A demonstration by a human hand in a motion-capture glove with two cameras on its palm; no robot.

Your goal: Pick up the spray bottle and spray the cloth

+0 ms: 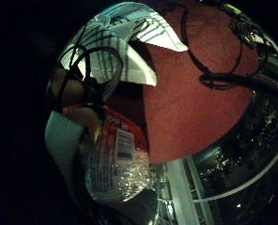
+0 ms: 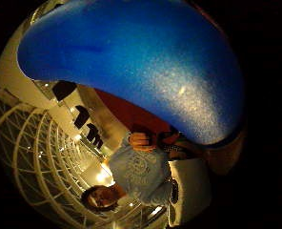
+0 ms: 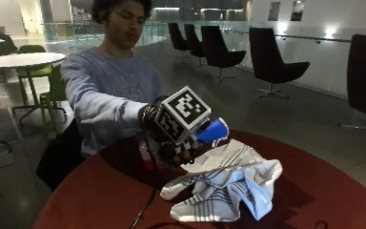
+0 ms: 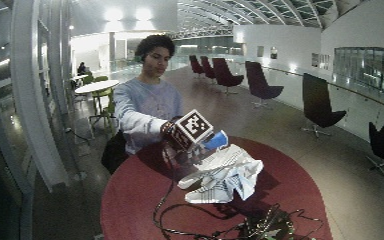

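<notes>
A blue-headed spray bottle (image 3: pixel 212 130) is gripped by the gloved right hand (image 3: pixel 173 143), fingers curled round it. It is held just above the crumpled striped cloth (image 3: pixel 224 183) on the red table (image 3: pixel 94 195).

We see a white cloth (image 3: pixel 224 188) with dark plaid stripes on a red table (image 3: pixel 106 200). The spray bottle (image 3: pixel 209 131) has a blue head, a clear body and an orange-red label. Our glove (image 3: pixel 170 143) is black.

Dim indoor scene; ceiling lights (image 4: pixel 115 14) glare overhead; dark shadow on red table (image 3: pixel 94 191); palm views murky.
</notes>
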